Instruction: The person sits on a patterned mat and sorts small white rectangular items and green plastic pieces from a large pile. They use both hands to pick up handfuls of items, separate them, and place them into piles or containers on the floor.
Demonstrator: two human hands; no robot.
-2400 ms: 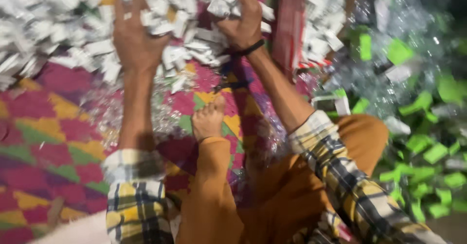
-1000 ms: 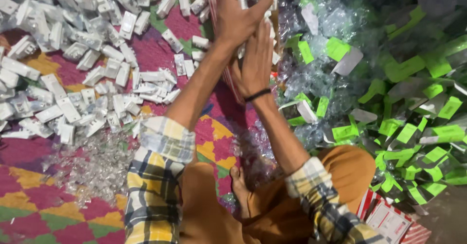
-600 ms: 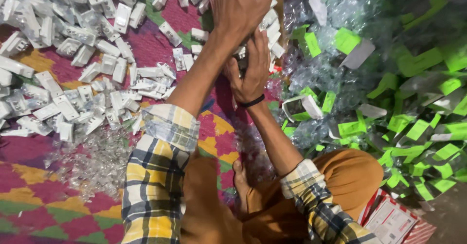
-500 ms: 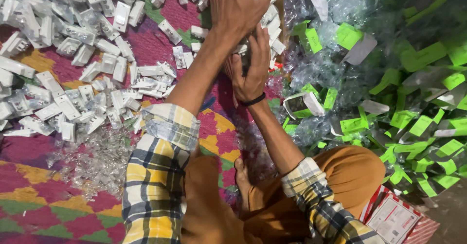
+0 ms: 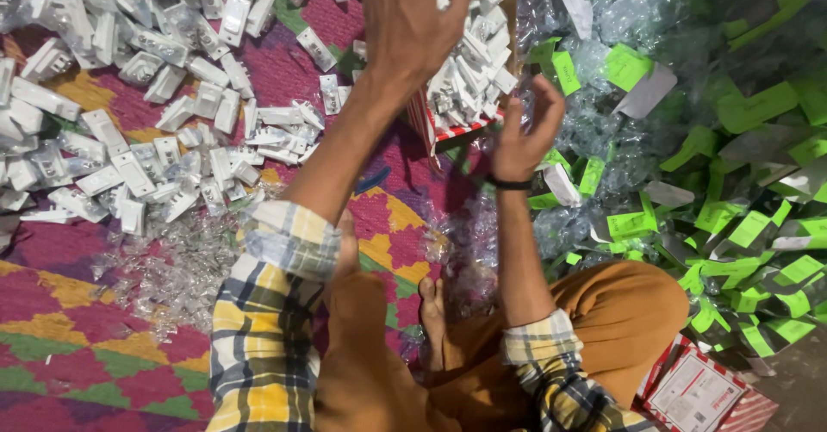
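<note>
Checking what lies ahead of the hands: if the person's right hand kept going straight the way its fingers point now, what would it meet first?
Probably the heap of white plastic parts in the open box. The right hand opens toward it, fingers up and empty, just beside that heap; depth is unclear from above.

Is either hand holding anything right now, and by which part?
Neither, as far as shows. The left hand hovers over the white plastic pieces; the right hand is open and empty.

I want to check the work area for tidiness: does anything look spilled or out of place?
Yes. White plastic parts lie loose over the patterned mat, not in a container, and clear wrappers with green labels are heaped at the right.
</note>
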